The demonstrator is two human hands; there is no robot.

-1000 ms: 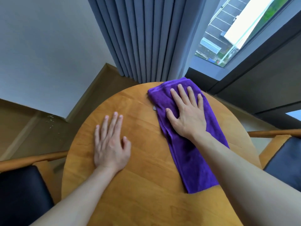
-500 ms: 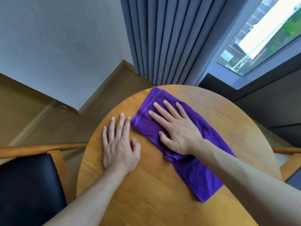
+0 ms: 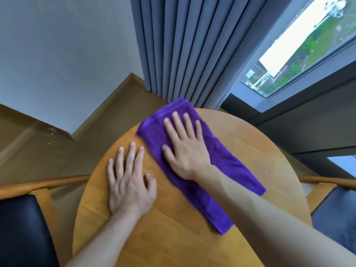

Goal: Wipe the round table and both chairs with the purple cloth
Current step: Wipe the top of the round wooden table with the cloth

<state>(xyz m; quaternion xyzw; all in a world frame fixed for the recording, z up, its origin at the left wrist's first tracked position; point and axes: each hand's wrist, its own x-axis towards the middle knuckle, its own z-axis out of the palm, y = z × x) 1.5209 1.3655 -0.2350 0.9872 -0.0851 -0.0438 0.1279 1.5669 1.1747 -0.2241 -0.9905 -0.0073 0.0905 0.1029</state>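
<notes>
The folded purple cloth (image 3: 227, 170) lies as a long strip across the round wooden table (image 3: 265, 151); its far end hangs slightly over the table's back edge. My right hand (image 3: 185, 149) presses flat on the cloth's far half, fingers straight and spread. My left hand (image 3: 129, 182) rests palm down on the bare wood just left of the cloth. A chair with a black seat (image 3: 21, 232) and wooden armrest stands at the left. A second chair with a dark seat (image 3: 335, 214) stands at the right.
Grey curtains (image 3: 183, 49) hang right behind the table's far edge. A window (image 3: 300, 43) and dark frame are at the right. A white wall (image 3: 57, 54) with a wooden skirting meets the brown floor (image 3: 48, 151) at the left; small bits of debris lie there.
My right hand has swept the cloth from the table's far right to the left, then pushed it forward to the far edge. My left hand stays planted on the table.
</notes>
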